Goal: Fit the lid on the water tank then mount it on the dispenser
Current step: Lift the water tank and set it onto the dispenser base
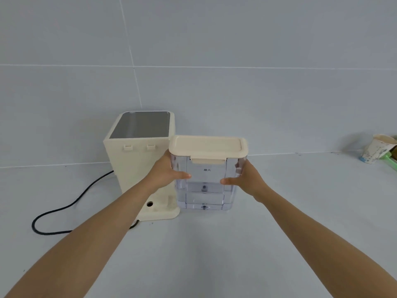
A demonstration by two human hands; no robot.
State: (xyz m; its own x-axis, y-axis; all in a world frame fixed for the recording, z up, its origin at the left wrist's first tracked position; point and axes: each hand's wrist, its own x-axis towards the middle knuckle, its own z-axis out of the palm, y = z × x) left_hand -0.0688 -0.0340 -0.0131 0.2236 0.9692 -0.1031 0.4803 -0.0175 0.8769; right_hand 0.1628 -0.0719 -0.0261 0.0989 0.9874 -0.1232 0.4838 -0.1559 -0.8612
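two hands are on the water tank [207,183], one at each side: the left hand [166,172] is pressed to its left wall with the thumb across the front, and the right hand [247,179] clasps the right wall the same way. the cream lid [207,146] already sits on top of the clear tank and looks flush all round, with its front tab down, so the first half of the task seems done and the mounting step is the one in hand. the tank stands just beside the dispenser [139,160], to its right; whether its base rests on the desk [214,254] or is lifted just clear of it cannot be told.

next, by my reading, the tank has to go left and over the dispenser's low base ledge [160,209], where a small round port [149,204] shows, then come down straight so its bottom valve meets that port. it should be kept upright, and its back probably has to meet the two small clips [139,147] on the dispenser body.

the desk is a plain pale grey slab, backed by a wall [214,50] of large grey tiles. a black power cord [64,208] loops off to the left of the dispenser. at the far right edge a used paper cup [377,150] leans, with something green [390,161] beside it.
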